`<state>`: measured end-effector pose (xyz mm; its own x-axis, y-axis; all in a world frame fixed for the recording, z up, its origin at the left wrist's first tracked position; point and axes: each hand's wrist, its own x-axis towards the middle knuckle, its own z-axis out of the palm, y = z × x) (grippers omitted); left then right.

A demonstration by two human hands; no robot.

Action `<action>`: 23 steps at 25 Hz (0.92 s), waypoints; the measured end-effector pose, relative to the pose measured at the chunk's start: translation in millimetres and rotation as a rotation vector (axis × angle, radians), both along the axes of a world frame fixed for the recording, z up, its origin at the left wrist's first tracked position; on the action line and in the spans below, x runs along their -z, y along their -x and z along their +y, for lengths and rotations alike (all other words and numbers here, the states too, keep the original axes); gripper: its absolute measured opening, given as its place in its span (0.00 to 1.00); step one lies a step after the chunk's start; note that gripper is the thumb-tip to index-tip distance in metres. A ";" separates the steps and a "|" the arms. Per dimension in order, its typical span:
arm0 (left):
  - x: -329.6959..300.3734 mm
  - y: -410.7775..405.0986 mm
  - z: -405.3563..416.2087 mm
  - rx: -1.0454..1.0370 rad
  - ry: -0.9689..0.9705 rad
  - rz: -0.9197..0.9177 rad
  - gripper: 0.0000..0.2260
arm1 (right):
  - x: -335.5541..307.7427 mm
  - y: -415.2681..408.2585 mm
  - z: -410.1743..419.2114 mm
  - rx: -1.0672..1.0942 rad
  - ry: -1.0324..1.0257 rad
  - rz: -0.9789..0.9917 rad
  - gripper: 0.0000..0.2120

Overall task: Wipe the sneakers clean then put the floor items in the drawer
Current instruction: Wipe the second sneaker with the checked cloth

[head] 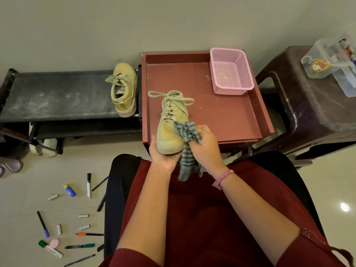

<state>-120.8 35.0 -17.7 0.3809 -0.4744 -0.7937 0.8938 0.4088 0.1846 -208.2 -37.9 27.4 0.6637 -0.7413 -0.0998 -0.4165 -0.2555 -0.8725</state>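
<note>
Dark red cloth over the person's lap [202, 218] fills the near part of the view, with both bare forearms reaching forward over it. Left hand [163, 158] cups the toe of a tan sneaker [171, 130] from below, palm up, its fingers curled round the sole's front edge and mostly hidden under the shoe. Right hand [205, 146] grips a striped grey-green cloth [187, 143], fingers closed on the bunched fabric; the upper fold is pressed against the right side of the sneaker's toe, and the loose end hangs down between the two wrists. A ring shows on one finger and a pink band on the right wrist.

The sneaker's heel end points away, laces loose, and it sits over the near-left part of an open reddish-brown drawer [231, 122]. A pink mesh basket [231, 72] stands in the drawer's far-right corner.

The second sneaker [124, 89] rests at the right end of a black shoe rack [57, 93], just left of the drawer, lying partly on its side.

On the floor [23, 189] to the left lie scattered markers [88, 185], pens, a small blue bottle [69, 190] with a yellow cap, and several small white pieces. A dark stool [317, 112] stands right of the drawer, carrying clear plastic containers [335, 60].
</note>
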 end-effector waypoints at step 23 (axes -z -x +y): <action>-12.2 -16.4 25.7 0.022 -0.057 -0.371 0.16 | 6.4 -34.9 11.9 -0.223 0.344 0.165 0.18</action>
<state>-104.4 60.6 -5.5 0.6377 -0.4447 -0.6290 0.7703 0.3694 0.5198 -173.3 -25.9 21.0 0.8072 -0.5903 0.0095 -0.4449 -0.6188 -0.6475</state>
